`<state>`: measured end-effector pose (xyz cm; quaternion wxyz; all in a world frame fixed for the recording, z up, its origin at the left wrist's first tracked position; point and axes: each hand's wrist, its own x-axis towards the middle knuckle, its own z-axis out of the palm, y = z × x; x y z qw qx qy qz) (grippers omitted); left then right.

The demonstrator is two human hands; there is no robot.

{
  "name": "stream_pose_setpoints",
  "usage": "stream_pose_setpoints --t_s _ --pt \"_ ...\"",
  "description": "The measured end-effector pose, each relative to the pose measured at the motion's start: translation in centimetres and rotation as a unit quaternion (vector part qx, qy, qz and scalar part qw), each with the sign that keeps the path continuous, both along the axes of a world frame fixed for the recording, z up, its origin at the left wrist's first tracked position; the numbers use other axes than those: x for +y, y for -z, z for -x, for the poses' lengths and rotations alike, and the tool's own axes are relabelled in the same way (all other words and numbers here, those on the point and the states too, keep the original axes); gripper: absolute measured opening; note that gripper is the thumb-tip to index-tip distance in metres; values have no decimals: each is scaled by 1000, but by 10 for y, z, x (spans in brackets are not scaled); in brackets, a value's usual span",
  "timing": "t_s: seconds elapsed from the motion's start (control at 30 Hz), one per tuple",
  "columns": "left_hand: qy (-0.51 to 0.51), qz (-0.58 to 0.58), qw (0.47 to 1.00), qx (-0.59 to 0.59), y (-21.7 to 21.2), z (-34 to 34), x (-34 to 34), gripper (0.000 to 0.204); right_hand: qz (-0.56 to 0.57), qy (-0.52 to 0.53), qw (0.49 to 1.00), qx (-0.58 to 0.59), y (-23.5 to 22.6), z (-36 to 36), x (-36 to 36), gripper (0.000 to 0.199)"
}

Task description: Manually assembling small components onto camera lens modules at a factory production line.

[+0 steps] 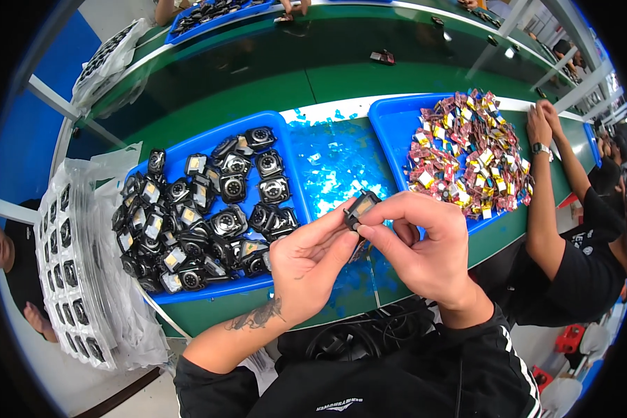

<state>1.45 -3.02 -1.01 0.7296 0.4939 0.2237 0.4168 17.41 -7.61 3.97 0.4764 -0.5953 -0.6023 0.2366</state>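
My left hand (308,263) and my right hand (425,244) meet over the green bench, both pinching one small black square part (360,207) with an orange-gold inner face. The part is held above a patch of blue film scraps (331,164). Left of my hands lies a blue tray (285,129) piled with several similar black square parts (209,209). To the right stands a second blue tray (391,122) heaped with small red, yellow and silver flat pieces (467,153).
Clear plastic trays (73,279) of black parts are stacked at the left edge. A co-worker's arm with a wristwatch (545,188) reaches to the right tray. A green conveyor belt (258,70) runs behind, with another blue tray (209,14) beyond it. Black cables (355,338) hang below the bench edge.
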Motion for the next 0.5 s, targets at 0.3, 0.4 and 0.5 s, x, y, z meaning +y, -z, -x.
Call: stream_pose_setpoints --t_s 0.3,0.4,0.5 --pt "-5 -51 999 -13 11 1 0 40 2 -14 1000 -25 -1 -5 3 9" --pt "-17 -25 999 11 11 -1 -1 40 -14 -5 997 -76 -3 -6 6 8" --pt "-18 -26 999 27 10 0 -1 39 19 -11 996 -81 -6 -8 4 8"
